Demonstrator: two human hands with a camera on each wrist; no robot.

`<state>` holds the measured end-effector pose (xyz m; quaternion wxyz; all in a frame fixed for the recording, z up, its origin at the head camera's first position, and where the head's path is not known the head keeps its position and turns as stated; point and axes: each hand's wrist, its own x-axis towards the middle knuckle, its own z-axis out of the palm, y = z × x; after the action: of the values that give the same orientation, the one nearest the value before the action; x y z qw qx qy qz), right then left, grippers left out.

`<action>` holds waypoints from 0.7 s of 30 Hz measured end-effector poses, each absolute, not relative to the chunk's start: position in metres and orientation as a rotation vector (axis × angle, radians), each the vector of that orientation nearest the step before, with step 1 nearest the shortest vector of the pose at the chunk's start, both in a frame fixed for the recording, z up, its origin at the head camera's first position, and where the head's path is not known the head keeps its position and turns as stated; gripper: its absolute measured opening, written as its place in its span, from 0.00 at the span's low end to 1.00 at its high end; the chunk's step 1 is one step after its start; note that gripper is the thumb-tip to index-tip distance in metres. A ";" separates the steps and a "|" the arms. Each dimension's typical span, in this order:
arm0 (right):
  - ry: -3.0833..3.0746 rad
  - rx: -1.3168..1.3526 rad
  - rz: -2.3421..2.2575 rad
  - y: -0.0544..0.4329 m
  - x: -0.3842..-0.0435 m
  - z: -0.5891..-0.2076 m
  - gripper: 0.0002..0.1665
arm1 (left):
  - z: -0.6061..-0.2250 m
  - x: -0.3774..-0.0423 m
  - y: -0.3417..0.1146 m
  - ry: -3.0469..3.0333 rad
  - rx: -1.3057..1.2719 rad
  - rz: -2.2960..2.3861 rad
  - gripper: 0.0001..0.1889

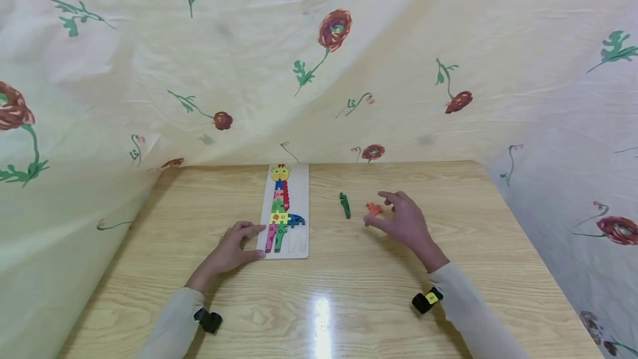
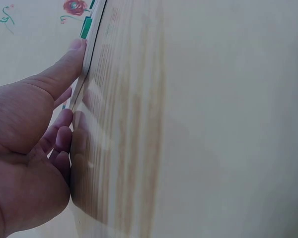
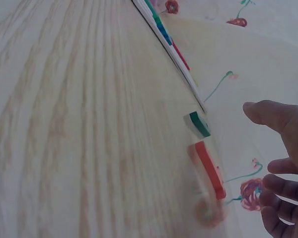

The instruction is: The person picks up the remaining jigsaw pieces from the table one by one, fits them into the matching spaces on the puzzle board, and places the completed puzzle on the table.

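A white puzzle board [image 1: 300,187] bears a giraffe of interlocking coloured pieces, with a yellow head [image 1: 281,173] at the far end. Pale bare outlines show at its lower right. My left hand [image 1: 231,248] touches the board's left edge with thumb and fingers spread apart; the left wrist view shows the thumb [image 2: 72,62] against that edge. Right of the board lies a dark green puzzle piece [image 1: 345,205]. Farther right is an orange puzzle piece [image 1: 374,209], with my right hand [image 1: 406,223] just beside it, thumb and index finger parted, gripping nothing.
The wooden table [image 1: 319,292] meets a flower-printed cloth [image 1: 249,71] at the back, and the same cloth hangs along both sides. Each wrist carries a small black camera, one on the left [image 1: 208,320] and another on the right [image 1: 423,302].
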<state>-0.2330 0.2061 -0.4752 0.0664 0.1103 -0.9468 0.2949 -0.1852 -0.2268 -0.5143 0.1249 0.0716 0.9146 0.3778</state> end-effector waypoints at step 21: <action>-3.019 0.221 0.780 0.213 -0.239 -0.502 0.56 | -0.515 -0.186 -0.228 2.662 0.205 1.111 0.34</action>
<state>-0.2386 0.2130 -0.5020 0.0080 0.0707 -0.9657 0.2495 -0.1858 -0.2278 -0.5149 0.1245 0.0704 0.9133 0.3813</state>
